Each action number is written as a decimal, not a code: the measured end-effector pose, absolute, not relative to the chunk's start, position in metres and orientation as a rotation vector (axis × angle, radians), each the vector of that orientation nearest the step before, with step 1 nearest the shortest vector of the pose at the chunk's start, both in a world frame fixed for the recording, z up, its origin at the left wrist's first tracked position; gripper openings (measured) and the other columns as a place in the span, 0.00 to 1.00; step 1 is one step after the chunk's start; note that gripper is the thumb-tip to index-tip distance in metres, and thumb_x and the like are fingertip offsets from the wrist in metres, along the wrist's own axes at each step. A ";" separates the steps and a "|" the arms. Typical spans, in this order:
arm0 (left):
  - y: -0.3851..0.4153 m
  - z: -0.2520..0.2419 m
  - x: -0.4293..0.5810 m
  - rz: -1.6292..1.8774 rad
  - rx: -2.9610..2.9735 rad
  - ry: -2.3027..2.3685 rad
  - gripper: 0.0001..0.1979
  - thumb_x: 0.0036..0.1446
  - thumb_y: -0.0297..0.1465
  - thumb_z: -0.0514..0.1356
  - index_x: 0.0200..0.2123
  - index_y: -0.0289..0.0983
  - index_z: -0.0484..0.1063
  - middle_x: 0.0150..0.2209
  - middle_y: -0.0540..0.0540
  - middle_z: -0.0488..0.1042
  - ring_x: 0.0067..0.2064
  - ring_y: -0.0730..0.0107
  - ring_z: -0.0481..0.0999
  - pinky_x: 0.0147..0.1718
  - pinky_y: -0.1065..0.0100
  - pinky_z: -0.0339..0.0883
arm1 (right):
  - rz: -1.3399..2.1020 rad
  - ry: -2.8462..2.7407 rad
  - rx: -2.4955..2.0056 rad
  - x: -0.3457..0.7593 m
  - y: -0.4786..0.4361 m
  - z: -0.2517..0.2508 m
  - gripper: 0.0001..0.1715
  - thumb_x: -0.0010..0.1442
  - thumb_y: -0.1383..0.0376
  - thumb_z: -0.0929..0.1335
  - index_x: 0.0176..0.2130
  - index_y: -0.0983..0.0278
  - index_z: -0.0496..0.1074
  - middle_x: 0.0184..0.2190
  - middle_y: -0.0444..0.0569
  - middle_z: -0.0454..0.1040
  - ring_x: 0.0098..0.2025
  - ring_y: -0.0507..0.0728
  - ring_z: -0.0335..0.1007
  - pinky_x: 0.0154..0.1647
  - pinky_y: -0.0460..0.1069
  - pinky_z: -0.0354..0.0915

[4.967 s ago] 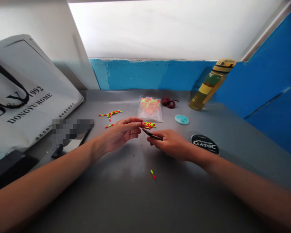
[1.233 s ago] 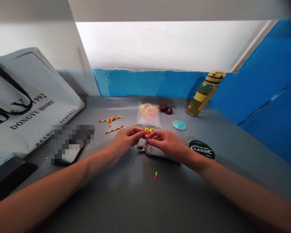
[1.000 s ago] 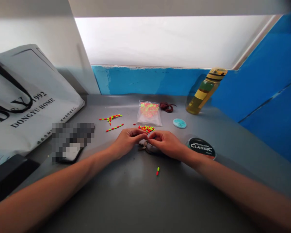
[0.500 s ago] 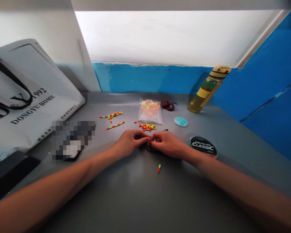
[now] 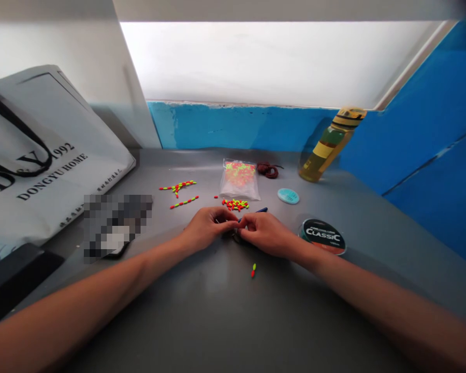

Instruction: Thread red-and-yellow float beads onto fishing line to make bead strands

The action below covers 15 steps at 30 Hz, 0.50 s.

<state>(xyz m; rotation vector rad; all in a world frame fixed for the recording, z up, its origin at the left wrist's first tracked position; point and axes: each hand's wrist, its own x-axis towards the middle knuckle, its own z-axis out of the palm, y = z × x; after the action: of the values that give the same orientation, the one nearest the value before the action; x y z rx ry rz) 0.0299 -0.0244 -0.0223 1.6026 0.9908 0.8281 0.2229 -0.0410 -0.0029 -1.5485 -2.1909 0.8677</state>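
Fingers (image 5: 226, 216): curled inward on both hands, tips almost meeting at mid-bench, closed around something small; knuckles hide the grip, so no telling exactly what lies between them.

Left hand (image 5: 204, 228): palm down, angled toward the right hand, nearest the dark metal tool (image 5: 236, 237).

Right hand (image 5: 266, 233): palm down, fingers reaching left, just beside the left fingertips and partly over the same tool.

Dark metal tool: low on the bench (image 5: 256, 316), mostly covered by both hands, its shape impossible to make out.

Thin dark-blue rod (image 5: 261, 210): poking out beyond the right hand toward the back edge, its lower end out of sight behind the fingers.

Loose beads: red and yellow-green float beads (image 5: 235, 205) in a small pile just beyond the fingertips, with a plastic bag of the same beads (image 5: 239, 177) farther back.

Strung beads: two short rows (image 5: 184, 202) left of the pile, one lone float bead (image 5: 253, 270) near the front, right of centre.

Back edge: reddish-brown cord (image 5: 267, 170), teal spool (image 5: 288, 196), yellow-green bottle (image 5: 331, 145).

Right side: black CLASSIC line spool (image 5: 322, 236), near the right wrist.

Left side: white DONGYU HOME tote bag (image 5: 50, 155), pixelated object (image 5: 116, 225).
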 end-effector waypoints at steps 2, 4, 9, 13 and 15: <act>-0.025 -0.021 0.030 0.817 1.594 1.000 0.08 0.53 0.34 0.67 0.32 0.34 0.78 0.29 0.48 0.78 0.30 0.72 0.74 0.32 0.70 0.65 | 0.865 -2.191 -1.577 0.222 -0.042 -0.001 0.07 0.57 0.66 0.67 0.32 0.65 0.76 0.25 0.44 0.72 0.26 0.50 0.61 0.26 0.46 0.51; -0.025 -0.020 0.030 0.807 1.598 1.012 0.09 0.53 0.34 0.67 0.31 0.34 0.77 0.28 0.48 0.78 0.30 0.72 0.73 0.31 0.70 0.64 | 0.877 -2.186 -1.587 0.221 -0.042 0.000 0.08 0.57 0.65 0.67 0.32 0.65 0.77 0.24 0.44 0.71 0.26 0.50 0.61 0.25 0.46 0.50; -0.026 -0.020 0.030 0.806 1.614 1.001 0.09 0.54 0.35 0.66 0.30 0.34 0.76 0.27 0.48 0.77 0.29 0.72 0.73 0.30 0.70 0.64 | 0.868 -2.180 -1.585 0.221 -0.042 0.002 0.08 0.56 0.65 0.67 0.32 0.65 0.77 0.23 0.43 0.69 0.25 0.50 0.60 0.26 0.46 0.50; -0.028 -0.024 0.029 0.789 1.699 1.023 0.08 0.55 0.34 0.65 0.32 0.35 0.77 0.29 0.48 0.78 0.30 0.72 0.73 0.31 0.70 0.63 | 0.909 -2.159 -1.589 0.222 -0.042 0.003 0.07 0.56 0.65 0.68 0.32 0.65 0.77 0.22 0.42 0.69 0.24 0.50 0.59 0.25 0.46 0.50; -0.028 -0.025 0.029 0.784 1.735 1.029 0.07 0.56 0.34 0.64 0.32 0.35 0.77 0.29 0.48 0.78 0.31 0.71 0.72 0.32 0.70 0.63 | 0.932 -2.148 -1.591 0.222 -0.041 0.003 0.07 0.56 0.66 0.68 0.31 0.65 0.77 0.22 0.42 0.69 0.24 0.50 0.59 0.25 0.46 0.51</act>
<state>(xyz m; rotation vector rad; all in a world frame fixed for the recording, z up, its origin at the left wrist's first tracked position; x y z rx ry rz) 0.0290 -0.0285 -0.0251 1.7351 1.0293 0.7837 0.2216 -0.0414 0.0032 -1.5911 -2.1482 0.9324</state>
